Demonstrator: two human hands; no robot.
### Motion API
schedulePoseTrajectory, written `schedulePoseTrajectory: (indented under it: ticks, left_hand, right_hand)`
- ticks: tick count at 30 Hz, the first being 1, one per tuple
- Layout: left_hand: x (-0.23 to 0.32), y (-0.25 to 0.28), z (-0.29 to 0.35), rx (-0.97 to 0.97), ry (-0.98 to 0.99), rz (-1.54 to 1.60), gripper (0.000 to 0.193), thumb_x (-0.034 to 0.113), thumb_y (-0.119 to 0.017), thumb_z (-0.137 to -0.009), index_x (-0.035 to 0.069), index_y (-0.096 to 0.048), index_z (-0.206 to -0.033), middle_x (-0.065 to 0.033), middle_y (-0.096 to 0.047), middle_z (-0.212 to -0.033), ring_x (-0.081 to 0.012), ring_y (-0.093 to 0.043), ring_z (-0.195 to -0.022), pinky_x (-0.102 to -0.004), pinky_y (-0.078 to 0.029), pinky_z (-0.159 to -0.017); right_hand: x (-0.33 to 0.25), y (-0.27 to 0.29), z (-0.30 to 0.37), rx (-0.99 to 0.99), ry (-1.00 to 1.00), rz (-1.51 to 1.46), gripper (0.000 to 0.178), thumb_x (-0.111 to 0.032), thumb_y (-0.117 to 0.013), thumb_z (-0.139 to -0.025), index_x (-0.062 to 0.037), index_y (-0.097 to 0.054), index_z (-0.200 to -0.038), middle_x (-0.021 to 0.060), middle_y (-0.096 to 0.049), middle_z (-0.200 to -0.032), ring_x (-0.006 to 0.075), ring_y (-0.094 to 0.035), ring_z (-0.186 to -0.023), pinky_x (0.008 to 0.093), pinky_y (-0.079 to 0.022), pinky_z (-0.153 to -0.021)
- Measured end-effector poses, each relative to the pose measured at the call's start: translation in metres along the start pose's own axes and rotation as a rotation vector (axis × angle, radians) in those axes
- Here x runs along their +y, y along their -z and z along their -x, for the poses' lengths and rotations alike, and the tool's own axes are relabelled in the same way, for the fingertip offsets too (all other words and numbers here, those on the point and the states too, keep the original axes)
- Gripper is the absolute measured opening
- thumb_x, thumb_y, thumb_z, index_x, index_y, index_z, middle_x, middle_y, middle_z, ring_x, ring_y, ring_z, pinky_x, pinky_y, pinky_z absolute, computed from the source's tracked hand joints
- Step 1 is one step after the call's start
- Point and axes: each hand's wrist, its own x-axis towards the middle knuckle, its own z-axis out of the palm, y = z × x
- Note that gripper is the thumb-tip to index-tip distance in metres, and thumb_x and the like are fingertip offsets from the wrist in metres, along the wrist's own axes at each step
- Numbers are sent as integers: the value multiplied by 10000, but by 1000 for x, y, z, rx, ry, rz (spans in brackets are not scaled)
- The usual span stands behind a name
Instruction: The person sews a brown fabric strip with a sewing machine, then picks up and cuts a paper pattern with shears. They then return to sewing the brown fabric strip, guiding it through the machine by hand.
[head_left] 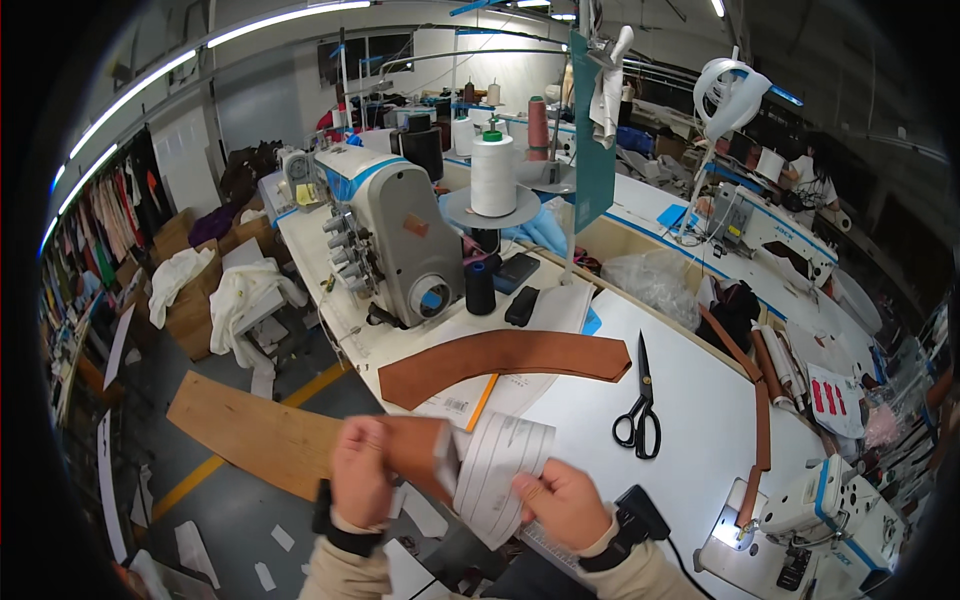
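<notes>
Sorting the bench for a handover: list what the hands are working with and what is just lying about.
In hand:
left hand on brown fabric piece
right hand on white lined sheet

Lying about:
black scissors
curved brown strip
white thread cone
grey sewing machine

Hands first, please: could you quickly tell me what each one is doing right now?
Left hand: closed on the brown strip.
Right hand: closed on the white lined paper.

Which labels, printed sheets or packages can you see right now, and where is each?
White lined sheet: curled, held in both hands, with brown fabric.
Barcoded white paper: under the curved brown fabric piece.
White card with red marks: right table edge.
Clear plastic bag: crumpled, behind the table.
</notes>
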Motion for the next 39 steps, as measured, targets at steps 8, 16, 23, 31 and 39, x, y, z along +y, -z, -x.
schedulePoseTrajectory:
  ticks: [8,16,23,31,39]
  left_hand:
    - [140,159,21,179,-349,-147,199,232,-507,-1108,42,-565,-1119,-54,-653,-1099,-113,-636,-1027,-285,-505,-916]
    - [100,119,67,140,-42,-220,271,222,-691,-984,34,-538,-1107,-80,-657,-1031,-180,-674,-919,-340,-564,-850]
    - [-16,16,82,-260,405,40,94,112,-693,-999,73,-616,-1037,-11,-663,-1027,-92,-606,-921,-265,-499,-795]
    - [-20,-9,84,-607,230,-308,352,170,-736,-958,15,-636,-1258,-82,-665,-1126,-189,-629,-1011,-337,-504,-877]
    - [6,202,53,-186,133,-1049,218,189,-766,-890,-27,-740,-887,-127,-691,-698,-140,-629,-630,-331,-480,-586]
  right_hand:
    - [-54,122,-168,382,203,-5,419,-210,-629,-1022,39,-545,-1348,92,-685,-1065,150,-672,-872,261,-546,-741]
    - [36,96,-150,485,284,164,491,-188,-666,-1011,27,-495,-1418,107,-613,-1304,137,-582,-1137,279,-495,-947]
    - [70,-29,13,-461,-18,-284,426,-241,-675,-1016,0,-576,-1351,96,-647,-1183,196,-622,-1039,348,-504,-929]
    - [64,-23,52,-39,-6,8,391,-270,-637,-1048,-24,-597,-1349,63,-664,-1207,132,-609,-1058,312,-504,-914]
    - [40,25,77,201,222,-256,287,-9,-612,-1005,43,-615,-1287,78,-679,-1206,126,-623,-1093,297,-492,-977]
